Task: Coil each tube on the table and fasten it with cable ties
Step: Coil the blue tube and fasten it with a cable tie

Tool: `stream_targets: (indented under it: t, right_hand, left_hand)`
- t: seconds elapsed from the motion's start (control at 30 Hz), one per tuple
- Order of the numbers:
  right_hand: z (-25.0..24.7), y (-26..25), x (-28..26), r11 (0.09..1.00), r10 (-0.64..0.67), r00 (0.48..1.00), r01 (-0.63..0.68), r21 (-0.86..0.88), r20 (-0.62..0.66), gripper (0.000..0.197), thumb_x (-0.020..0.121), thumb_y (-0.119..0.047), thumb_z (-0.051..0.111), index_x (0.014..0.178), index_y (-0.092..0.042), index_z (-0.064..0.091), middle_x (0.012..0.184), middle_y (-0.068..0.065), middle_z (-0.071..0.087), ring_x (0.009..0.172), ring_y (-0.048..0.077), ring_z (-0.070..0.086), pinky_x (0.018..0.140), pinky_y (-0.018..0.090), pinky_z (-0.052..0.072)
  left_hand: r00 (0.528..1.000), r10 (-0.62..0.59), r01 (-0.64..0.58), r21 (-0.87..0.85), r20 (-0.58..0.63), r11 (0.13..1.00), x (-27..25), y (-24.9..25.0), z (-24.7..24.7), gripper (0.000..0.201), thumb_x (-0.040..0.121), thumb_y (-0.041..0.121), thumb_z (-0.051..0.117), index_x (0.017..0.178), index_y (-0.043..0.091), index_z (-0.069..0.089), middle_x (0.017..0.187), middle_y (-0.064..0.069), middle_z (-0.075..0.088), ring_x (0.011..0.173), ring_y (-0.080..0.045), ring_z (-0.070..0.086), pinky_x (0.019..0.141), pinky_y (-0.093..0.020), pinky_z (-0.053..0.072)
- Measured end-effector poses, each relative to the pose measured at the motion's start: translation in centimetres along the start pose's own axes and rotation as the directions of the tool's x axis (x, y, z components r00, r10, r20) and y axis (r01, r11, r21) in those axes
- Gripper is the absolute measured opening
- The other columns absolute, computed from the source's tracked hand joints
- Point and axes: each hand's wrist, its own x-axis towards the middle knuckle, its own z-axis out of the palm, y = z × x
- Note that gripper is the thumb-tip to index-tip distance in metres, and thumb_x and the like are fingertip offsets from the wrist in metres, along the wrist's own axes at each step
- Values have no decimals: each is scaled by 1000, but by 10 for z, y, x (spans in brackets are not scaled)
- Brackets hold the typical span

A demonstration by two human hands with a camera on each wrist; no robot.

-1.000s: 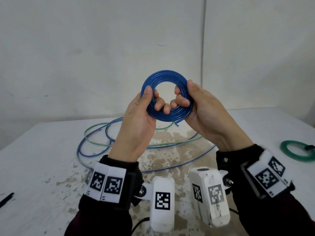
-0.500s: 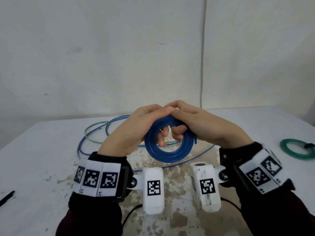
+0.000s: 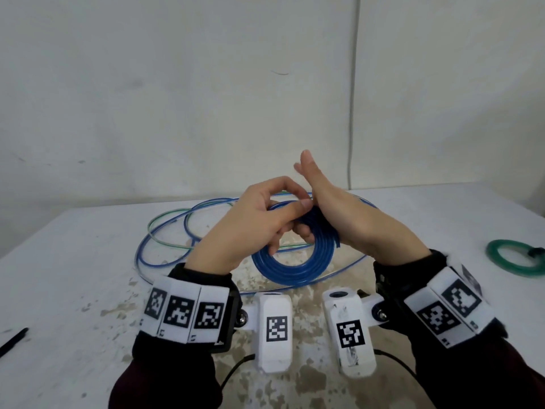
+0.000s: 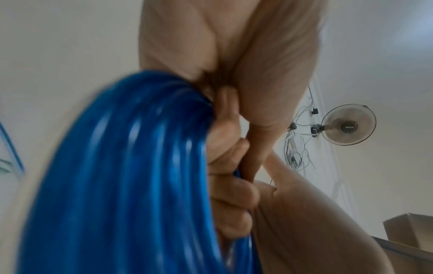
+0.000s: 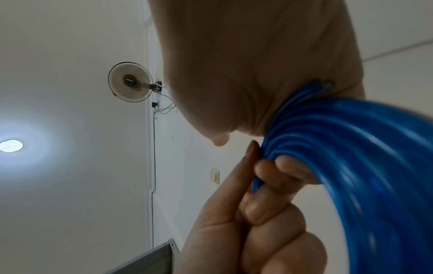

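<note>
A blue tube wound into a coil [image 3: 292,273] hangs tilted just above the white table [image 3: 73,276]. My left hand [image 3: 300,203] grips its far side, thumb on top and the other fingers curled through the ring [image 5: 269,204]. The right hand [image 3: 333,208] lies with its palm edge against the coil's right side, its fingers straight and pointing up. One cut tube end [image 3: 337,245] sticks out below that palm. Both wrist views show the blurred coil [image 4: 117,166] [image 5: 351,148] close up. Loose blue and green tubes [image 3: 177,231] lie in wide loops behind the hands.
A green coil [image 3: 513,261] with a black tie on it lies at the table's right edge. A black cable tie [image 3: 13,340] lies near the left edge. The white wall [image 3: 206,98] stands right behind the table.
The coil came down from upright at chest height to a tilted pose near the table. The right hand's fingers released the coil and straightened upward, while the left hand kept its grip.
</note>
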Motion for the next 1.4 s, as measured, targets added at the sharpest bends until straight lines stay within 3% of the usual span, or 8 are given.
stream_targets:
  t: [0.1,0.2,0.4,0.87,1.07,1.23,1.33,1.4]
  right_hand:
    - [-1,2,3,1000,-21,997,20,-15,-80,47,94,-64,20,118,-29,42,55,-7,58,43,10,46,48,19,40]
    - [-3,5,7,990,-86,986,101,100,-142,42,101,-48,28,123,-20,49,85,13,67,58,17,57,66,33,50]
    - [1,6,7,982,-158,987,160,102,-24,41,105,-27,28,108,-8,64,95,8,74,88,18,68,85,34,55]
    - [24,9,20,915,-157,984,177,362,-86,50,103,-42,22,93,-10,59,60,2,50,68,20,58,81,38,47]
    - [77,7,25,883,-273,940,329,335,-204,41,104,-28,31,74,-7,50,48,-4,40,48,14,46,56,24,47]
    - [125,1,23,913,-295,953,304,272,-72,41,103,-25,35,70,-7,49,44,-7,38,42,11,44,49,23,46]
    - [152,-1,23,925,-260,964,235,298,46,41,103,-27,36,71,-5,49,44,-5,37,41,11,43,50,26,49]
    - [169,-1,23,929,-238,965,191,317,115,41,103,-27,36,72,-4,50,45,-4,37,42,11,42,50,26,50]
  left_hand:
    - [996,63,-63,-7,-64,998,1,0,-1,11,93,20,58,91,10,63,46,1,38,37,-13,28,40,-22,31]
    - [972,102,-111,-34,-210,993,1,-1,-10,13,92,20,60,90,8,63,45,3,36,39,-15,26,39,-23,30]
    - [856,143,-239,-136,-496,961,0,1,-31,11,93,16,59,83,12,58,47,3,31,37,-10,24,38,-20,28]
    - [651,336,-367,105,-681,924,-10,-5,-9,13,96,27,55,85,21,54,53,0,40,45,-20,32,48,-33,31]
    - [847,191,-274,-98,-496,957,-62,0,-43,15,101,18,42,106,6,48,51,-1,46,36,-13,39,48,-31,47]
    - [884,96,-14,179,-458,984,-125,-11,-103,33,102,30,38,110,4,58,79,-13,67,69,-20,66,72,-28,53]
    - [894,-71,316,512,-442,798,-163,-29,-153,29,93,40,48,100,17,64,90,1,69,88,-15,66,86,-32,48]
    - [847,-250,529,698,-469,482,-189,-45,-188,21,96,31,51,107,18,63,104,1,67,98,-19,62,86,-32,46]
